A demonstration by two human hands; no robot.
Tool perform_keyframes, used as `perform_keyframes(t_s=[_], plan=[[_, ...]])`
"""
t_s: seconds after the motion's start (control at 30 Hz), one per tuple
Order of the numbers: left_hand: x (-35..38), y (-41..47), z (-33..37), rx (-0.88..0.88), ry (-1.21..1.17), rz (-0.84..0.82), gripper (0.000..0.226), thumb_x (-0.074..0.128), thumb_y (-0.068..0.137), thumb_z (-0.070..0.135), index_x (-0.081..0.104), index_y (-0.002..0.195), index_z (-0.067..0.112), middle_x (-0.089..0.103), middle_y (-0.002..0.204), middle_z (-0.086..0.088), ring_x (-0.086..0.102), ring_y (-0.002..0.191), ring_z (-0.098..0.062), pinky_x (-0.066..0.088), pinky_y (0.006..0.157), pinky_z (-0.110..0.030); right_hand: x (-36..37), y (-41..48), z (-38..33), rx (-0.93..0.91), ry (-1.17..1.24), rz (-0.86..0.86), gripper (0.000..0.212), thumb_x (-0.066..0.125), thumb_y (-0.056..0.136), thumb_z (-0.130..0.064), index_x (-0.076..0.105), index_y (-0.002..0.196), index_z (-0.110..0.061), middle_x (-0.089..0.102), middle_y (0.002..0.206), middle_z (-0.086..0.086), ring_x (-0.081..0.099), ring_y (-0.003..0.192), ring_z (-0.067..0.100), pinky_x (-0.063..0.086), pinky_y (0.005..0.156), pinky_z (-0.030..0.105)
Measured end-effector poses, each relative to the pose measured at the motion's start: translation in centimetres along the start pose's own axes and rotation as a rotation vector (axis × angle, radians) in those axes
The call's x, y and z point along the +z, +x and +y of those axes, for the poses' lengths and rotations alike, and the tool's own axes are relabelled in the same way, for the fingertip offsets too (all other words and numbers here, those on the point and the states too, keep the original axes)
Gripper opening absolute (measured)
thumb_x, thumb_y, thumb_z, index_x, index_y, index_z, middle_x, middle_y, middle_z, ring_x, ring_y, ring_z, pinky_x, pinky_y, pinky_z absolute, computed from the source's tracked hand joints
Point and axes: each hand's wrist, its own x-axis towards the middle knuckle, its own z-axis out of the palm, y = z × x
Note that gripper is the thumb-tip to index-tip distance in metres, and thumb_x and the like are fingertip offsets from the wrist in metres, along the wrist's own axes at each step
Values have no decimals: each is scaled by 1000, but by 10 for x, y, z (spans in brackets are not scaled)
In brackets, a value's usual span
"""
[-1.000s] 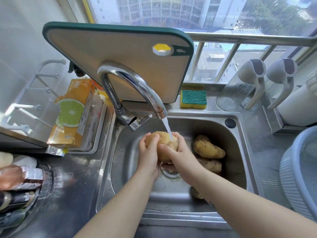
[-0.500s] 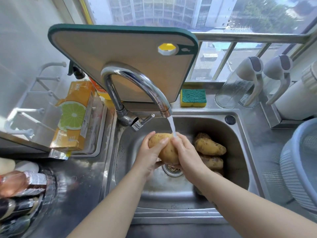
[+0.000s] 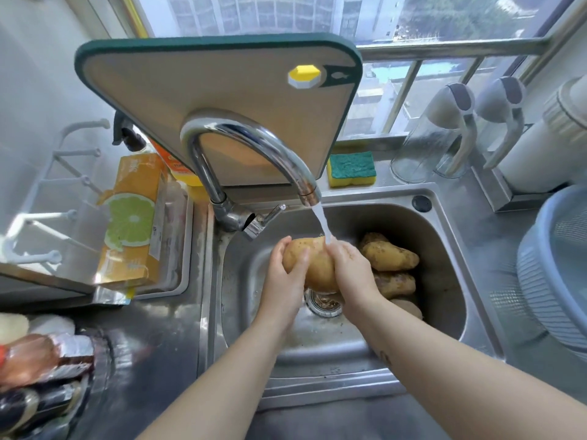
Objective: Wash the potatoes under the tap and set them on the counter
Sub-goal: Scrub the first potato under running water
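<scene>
A brushed stainless-steel counter [image 3: 158, 350] runs under a bright window [image 3: 444, 23], with a tan, green-rimmed cutting board [image 3: 206, 90] leaning beyond the left hand [image 3: 282, 281] and a green-and-yellow sponge [image 3: 351, 168] beyond the right hand [image 3: 355, 271]. In the rounded steel sink [image 3: 444, 322], both hands curl around 1 smooth, oval, pale-brown potato [image 3: 317, 265], holding it above the drain strainer [image 3: 320, 301] where the thin stream from the curved chrome tap [image 3: 254, 138] lands. Just right of the right hand, at least 3 knobbly, dirt-speckled potatoes [image 3: 389, 257] lie piled against the sink wall.
</scene>
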Motion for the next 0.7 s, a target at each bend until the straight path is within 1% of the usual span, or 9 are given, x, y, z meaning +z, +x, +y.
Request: perform_keyframes(t_s=[0.1,0.13,0.2,0.3,0.33,0.4,0.47,0.57,0.7], plan=[[-2,2,11,-99,-11,-67,56,72,81,28,44,129,29,50,122,-2,59,106,-24,59,74,-37,-2,2,1,-112,-149,5,24,46,100,-36,61,111,-21,63,117,7,60,108,22,50,97,41],[-1,4,15,-130,-13,-43,50,72,80,31,47,124,28,51,120,-2,60,102,-23,58,67,-35,-2,-1,2,-169,-184,-11,25,42,101,-33,59,115,-20,62,120,7,58,111,21,48,99,36],[4,11,22,-200,-50,55,31,67,84,38,55,110,25,58,113,-5,61,94,-22,57,66,-36,-3,-7,7,-257,-223,-108,30,42,102,-30,53,127,-18,58,123,3,55,114,17,45,94,25],[6,21,25,-412,-256,189,23,55,91,38,61,95,16,66,94,-11,65,82,-27,56,77,-42,-1,-17,20,-402,-357,-201,67,66,85,-33,35,144,-25,51,126,-8,53,117,9,44,98,24],[5,22,25,-474,-314,189,27,52,92,36,63,96,12,67,90,-13,66,80,-29,58,76,-43,0,-18,22,-464,-415,-168,74,72,79,-32,37,143,-26,52,123,-9,53,114,5,43,96,20],[7,19,23,-530,-347,162,30,45,94,30,66,101,10,69,82,-13,67,75,-29,58,66,-40,3,-17,17,-515,-396,-67,66,78,70,-34,50,130,-27,58,110,-13,56,101,0,42,88,12],[12,13,18,-496,-358,172,33,38,99,31,63,107,11,69,84,-14,66,78,-30,57,65,-40,5,-9,7,-429,-242,-9,50,70,65,-43,61,112,-28,64,99,-13,60,93,0,48,85,16],[14,5,9,-345,-343,177,31,35,101,41,52,117,20,62,110,-12,62,101,-29,55,80,-44,6,9,-4,-243,-142,-25,16,57,80,-40,69,86,-31,67,100,0,61,102,18,49,97,44],[7,-7,0,-119,-132,27,40,60,90,38,45,127,32,54,119,1,60,103,-18,58,80,-40,-3,16,-9,-35,-73,-78,37,42,92,-25,73,77,-34,66,106,5,60,109,29,49,98,53]])
